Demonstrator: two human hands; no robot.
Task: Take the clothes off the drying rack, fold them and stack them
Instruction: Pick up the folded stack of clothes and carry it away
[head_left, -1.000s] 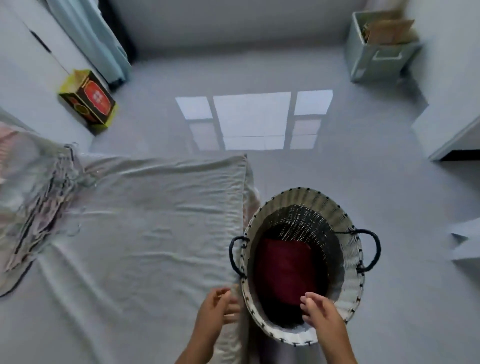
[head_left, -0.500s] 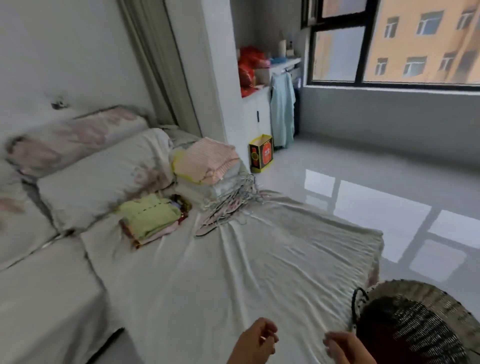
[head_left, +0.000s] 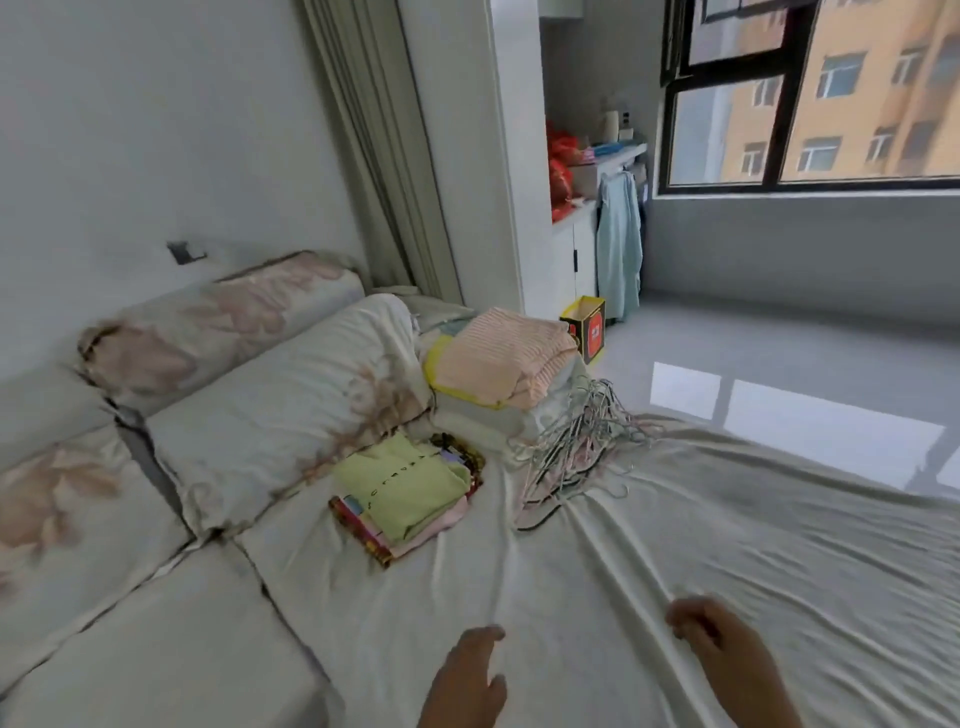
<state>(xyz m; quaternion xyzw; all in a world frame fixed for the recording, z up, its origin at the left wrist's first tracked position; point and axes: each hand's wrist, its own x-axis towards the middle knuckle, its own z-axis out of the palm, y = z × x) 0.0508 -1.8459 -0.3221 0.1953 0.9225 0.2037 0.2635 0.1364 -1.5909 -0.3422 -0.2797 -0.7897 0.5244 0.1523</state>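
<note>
Over the bed (head_left: 727, 545), both hands hover empty, left hand (head_left: 467, 680) loosely spread, right hand (head_left: 727, 654) curled; a careless reach could snag the hangers (head_left: 576, 457) and topple the folded stack (head_left: 410, 493).

Two folded stacks are sitting on the bed. Nearer stack (head_left: 408, 493): light green top with small dark lettering lying flat on top, pink and patterned pieces showing underneath, edges sticking out. Farther stack (head_left: 501, 361): taller, pink striped garment lying on top, yellow and white layers below. Tangled hangers (head_left: 576, 447) are lying just beside it.
</note>
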